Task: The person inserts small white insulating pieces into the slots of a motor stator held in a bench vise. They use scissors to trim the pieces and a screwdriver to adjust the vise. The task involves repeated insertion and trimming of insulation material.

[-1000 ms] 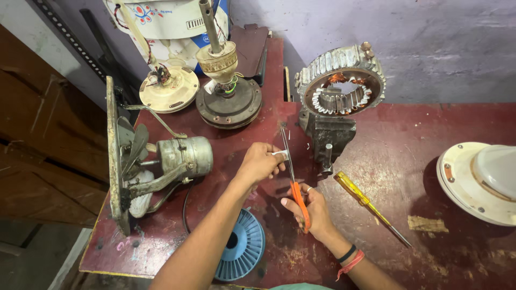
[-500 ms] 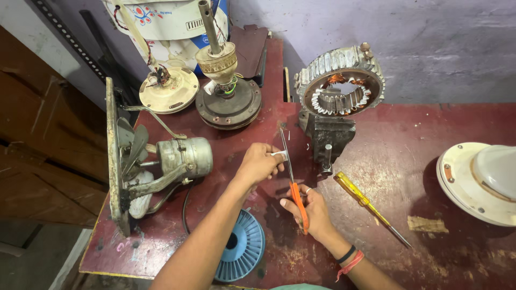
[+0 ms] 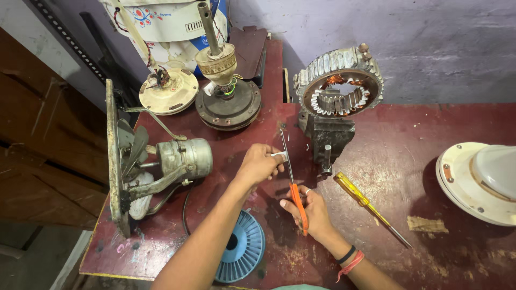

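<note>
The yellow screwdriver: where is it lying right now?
In the head view the yellow screwdriver lies flat on the red table, just right of the right hand holding the orange scissors, below the vise.

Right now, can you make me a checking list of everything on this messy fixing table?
Surface: dark red table, scratched and stained.
Job's things: orange-handled scissors; small white strip.
Clutter: yellow screwdriver, stator with copper windings, grey fan motor on its frame, blue ribbed disc, motor with shaft, cream fan housing.
Hands: left hand pinches the strip; right hand works the scissors.
Cables: dark cable under the fan motor.
Surroundings: grey wall, wooden door.
</note>
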